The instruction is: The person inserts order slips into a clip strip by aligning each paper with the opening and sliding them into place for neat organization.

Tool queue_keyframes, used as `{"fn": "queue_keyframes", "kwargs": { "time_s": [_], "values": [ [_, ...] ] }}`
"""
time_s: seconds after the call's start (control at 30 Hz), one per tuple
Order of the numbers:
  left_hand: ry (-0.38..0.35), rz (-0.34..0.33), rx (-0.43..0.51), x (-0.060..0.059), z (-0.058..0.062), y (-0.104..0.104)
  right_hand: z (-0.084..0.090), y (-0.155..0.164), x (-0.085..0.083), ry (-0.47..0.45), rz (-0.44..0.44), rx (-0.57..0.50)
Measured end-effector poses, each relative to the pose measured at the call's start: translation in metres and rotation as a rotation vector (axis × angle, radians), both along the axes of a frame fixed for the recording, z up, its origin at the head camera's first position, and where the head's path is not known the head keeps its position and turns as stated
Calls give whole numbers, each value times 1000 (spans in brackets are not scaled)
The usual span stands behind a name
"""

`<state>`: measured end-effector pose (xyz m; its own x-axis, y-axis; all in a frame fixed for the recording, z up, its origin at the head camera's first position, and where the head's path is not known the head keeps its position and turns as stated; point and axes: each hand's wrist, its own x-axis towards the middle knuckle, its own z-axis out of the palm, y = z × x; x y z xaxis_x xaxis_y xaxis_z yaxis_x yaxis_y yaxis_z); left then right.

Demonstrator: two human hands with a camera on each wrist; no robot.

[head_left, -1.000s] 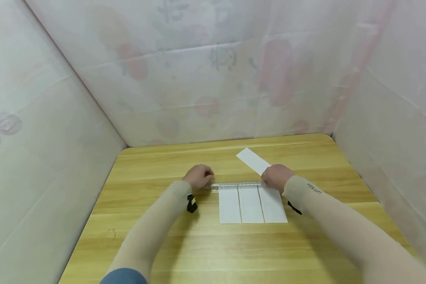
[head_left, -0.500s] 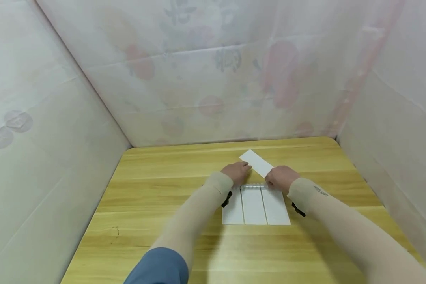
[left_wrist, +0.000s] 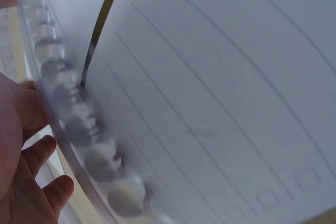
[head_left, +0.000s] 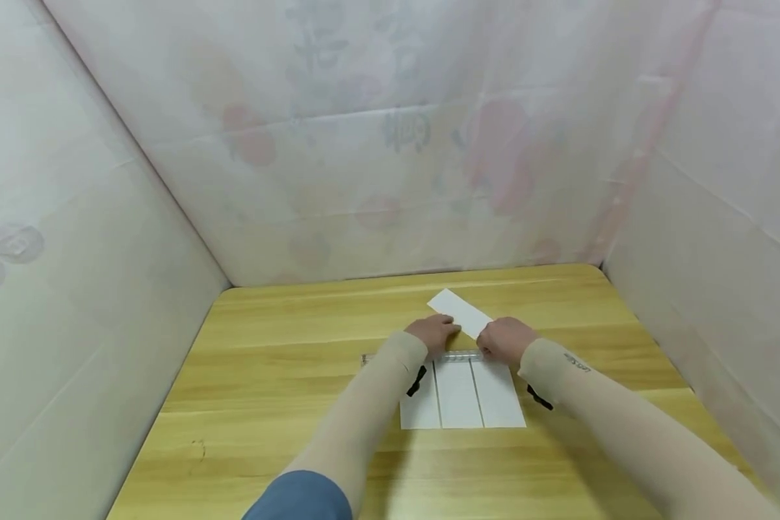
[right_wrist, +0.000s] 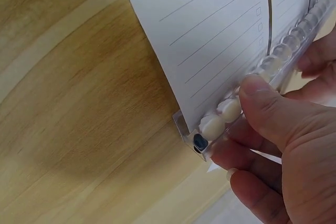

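Clear plastic binding strip (head_left: 429, 357), studded with bead-like knobs, lying across the far edge of three lined paper strips (head_left: 461, 393) on the wooden bench (head_left: 266, 404). Right end pinched between thumb and fingers of the right hand (head_left: 503, 339). Left hand (head_left: 434, 332) resting at the strip's far side, fingers loosely curled beside it; actual hold there impossible to tell. Fourth paper strip (head_left: 458, 312) lying askew just beyond both hands.

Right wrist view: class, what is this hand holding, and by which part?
The right hand pinches the clear plastic strip near its end, thumb on top, at the paper strips' edge.
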<state>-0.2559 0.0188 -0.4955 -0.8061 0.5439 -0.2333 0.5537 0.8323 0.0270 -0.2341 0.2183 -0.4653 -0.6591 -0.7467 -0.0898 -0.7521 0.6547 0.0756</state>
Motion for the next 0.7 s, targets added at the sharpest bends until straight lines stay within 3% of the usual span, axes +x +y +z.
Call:
{"fn": "queue_keyframes", "kwargs": {
  "time_s": [0.13,0.27,0.53,0.7],
  "values": [
    [13,31,15,-5,1,-13,3,0,-1,6,-11,-10],
    [-28,79,7,-4,5,-31,3,1,0,-3,-5,-21],
    [-151,196,121,1,6,-79,-5,3,-1,-17,-26,-11],
    [-140,238,129,8,5,-113,-10,5,-3,-37,-35,-22]
  ]
}}
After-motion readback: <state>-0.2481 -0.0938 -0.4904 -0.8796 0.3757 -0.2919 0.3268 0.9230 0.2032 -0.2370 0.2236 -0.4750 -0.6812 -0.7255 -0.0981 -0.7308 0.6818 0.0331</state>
